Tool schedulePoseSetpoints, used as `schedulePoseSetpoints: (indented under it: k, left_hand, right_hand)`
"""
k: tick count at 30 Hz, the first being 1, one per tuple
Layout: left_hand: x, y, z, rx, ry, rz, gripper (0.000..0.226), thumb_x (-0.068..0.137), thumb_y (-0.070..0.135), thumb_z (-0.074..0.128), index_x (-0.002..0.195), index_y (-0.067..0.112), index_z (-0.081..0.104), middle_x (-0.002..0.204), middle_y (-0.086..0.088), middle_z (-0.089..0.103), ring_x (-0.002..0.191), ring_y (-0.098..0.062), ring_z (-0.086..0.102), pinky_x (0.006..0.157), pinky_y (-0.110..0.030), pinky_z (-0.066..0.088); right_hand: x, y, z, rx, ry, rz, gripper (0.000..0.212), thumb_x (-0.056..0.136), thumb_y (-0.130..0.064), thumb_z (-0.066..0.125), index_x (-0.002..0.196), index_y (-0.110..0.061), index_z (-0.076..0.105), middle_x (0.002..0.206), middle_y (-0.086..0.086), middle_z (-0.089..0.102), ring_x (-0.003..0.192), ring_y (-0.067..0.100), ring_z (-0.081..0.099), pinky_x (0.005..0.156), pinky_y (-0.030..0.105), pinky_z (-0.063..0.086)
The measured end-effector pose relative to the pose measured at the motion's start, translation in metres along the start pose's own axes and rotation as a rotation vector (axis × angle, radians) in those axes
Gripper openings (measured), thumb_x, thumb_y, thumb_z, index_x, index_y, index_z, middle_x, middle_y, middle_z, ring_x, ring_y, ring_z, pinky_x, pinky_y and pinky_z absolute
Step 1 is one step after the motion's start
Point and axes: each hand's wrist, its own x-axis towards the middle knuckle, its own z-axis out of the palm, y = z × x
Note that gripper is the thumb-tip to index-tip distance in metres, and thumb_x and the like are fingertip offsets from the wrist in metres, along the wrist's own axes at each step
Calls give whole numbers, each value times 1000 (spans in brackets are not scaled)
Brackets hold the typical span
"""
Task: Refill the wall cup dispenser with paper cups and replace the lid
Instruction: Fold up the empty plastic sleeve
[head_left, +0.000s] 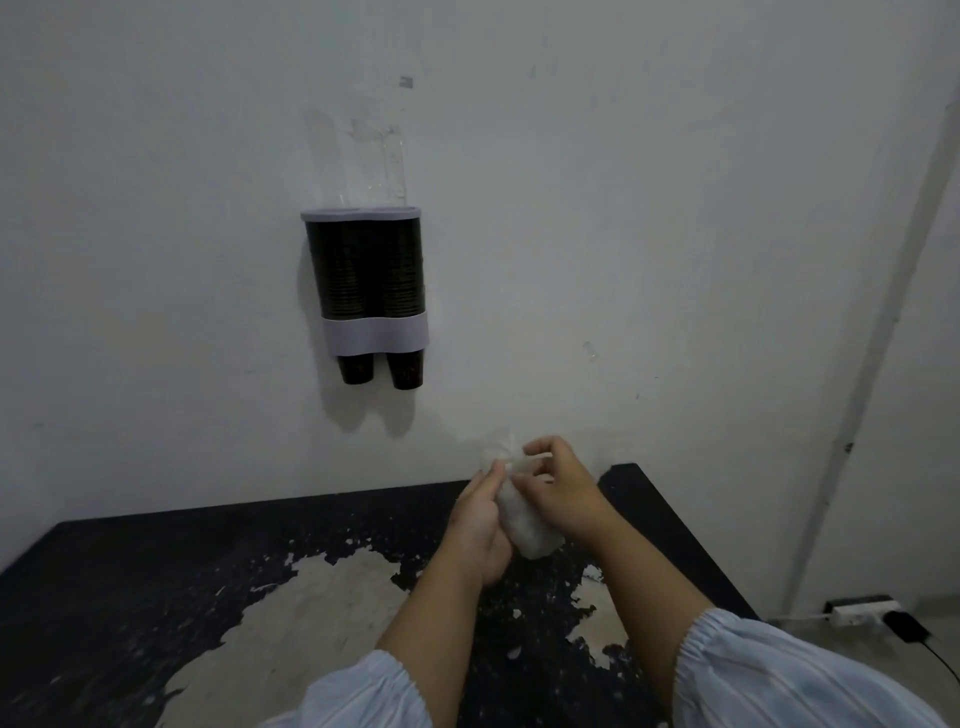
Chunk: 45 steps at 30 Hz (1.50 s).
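A two-tube cup dispenser (374, 340) hangs on the wall, with a pale lid (361, 213) on top. Both tubes hold dark stacked cups (363, 275), and two cup bottoms stick out below. Above the table, both hands hold a crumpled clear plastic wrapper (524, 525). My left hand (480, 525) grips its lower part from the left. My right hand (558, 486) pinches its top end. What the wrapper holds cannot be made out.
A black table (156, 571) with large patches of peeled paint stands against the white wall. A power strip (862, 610) with a plugged black adapter lies on the floor at the right. A thin conduit runs up the right wall.
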Motion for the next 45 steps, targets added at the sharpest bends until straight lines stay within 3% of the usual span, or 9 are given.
schedulePoseSetpoints:
  k: [5, 11, 16, 20, 24, 28, 39, 43, 45]
  left_hand:
    - [-5, 3, 2, -10, -20, 18, 44, 95, 43, 39, 129, 18, 52, 122, -15, 63, 108, -26, 62, 75, -39, 54]
    - [-7, 4, -4, 3, -113, 63, 63, 87, 64, 29, 111, 19, 66, 113, -13, 69, 108, -25, 64, 78, -37, 55]
    - [-10, 2, -7, 40, -91, 80, 48, 87, 62, 31, 102, 33, 67, 109, -7, 72, 107, -24, 63, 83, -42, 51]
    - [-11, 1, -2, -16, -31, 28, 53, 91, 52, 38, 132, 19, 48, 126, -18, 60, 115, -33, 57, 91, -48, 47]
    - [-13, 0, 0, -71, -44, -9, 52, 94, 41, 38, 134, 8, 45, 127, -21, 58, 117, -32, 55, 98, -47, 44]
    - [-16, -3, -1, -55, -46, -19, 52, 95, 43, 35, 134, 10, 46, 124, -18, 61, 112, -29, 59, 79, -40, 52]
    - [-24, -4, -10, 36, -48, 12, 65, 88, 60, 34, 132, 14, 49, 127, -14, 60, 116, -26, 58, 92, -43, 49]
    - [-29, -2, -12, -57, -25, 100, 47, 95, 40, 37, 141, 38, 28, 134, -9, 49, 109, -27, 58, 72, -41, 54]
    - [-31, 0, -13, -82, -11, 93, 45, 96, 35, 37, 141, 28, 32, 133, -13, 52, 108, -28, 60, 68, -39, 54]
  right_hand:
    - [3, 3, 6, -244, 222, -217, 9, 86, -14, 60, 94, -14, 56, 93, 2, 59, 84, 16, 56, 79, 33, 50]
    - [-5, -2, 9, -150, -21, -160, 35, 81, -36, 65, 110, -16, 59, 102, -3, 63, 93, 13, 61, 84, 32, 55]
    - [-10, -9, 3, -35, -74, -128, 25, 90, -17, 55, 115, -13, 57, 96, 3, 66, 82, 12, 64, 71, 24, 55]
    - [-13, -10, 4, 231, -131, 17, 25, 93, -14, 49, 117, -16, 56, 107, 12, 67, 97, 27, 65, 86, 40, 54]
    - [-9, -4, 9, -10, -13, -63, 25, 93, -20, 50, 118, -16, 53, 115, 5, 59, 95, 16, 57, 85, 31, 51]
    - [-5, 4, 10, -229, 193, -167, 21, 86, -16, 61, 106, -19, 53, 103, 1, 55, 89, 14, 54, 82, 30, 50]
    - [-17, 1, 16, -66, -96, -111, 37, 90, -26, 56, 126, -24, 48, 104, -4, 59, 86, 3, 56, 64, 17, 47]
    - [-18, -3, 16, 25, -129, -27, 29, 96, -26, 44, 124, -25, 50, 110, 5, 59, 95, 17, 58, 77, 30, 50]
    - [-19, -3, 19, 76, -125, 5, 24, 96, -25, 44, 118, -25, 52, 102, 6, 61, 92, 22, 60, 78, 35, 51]
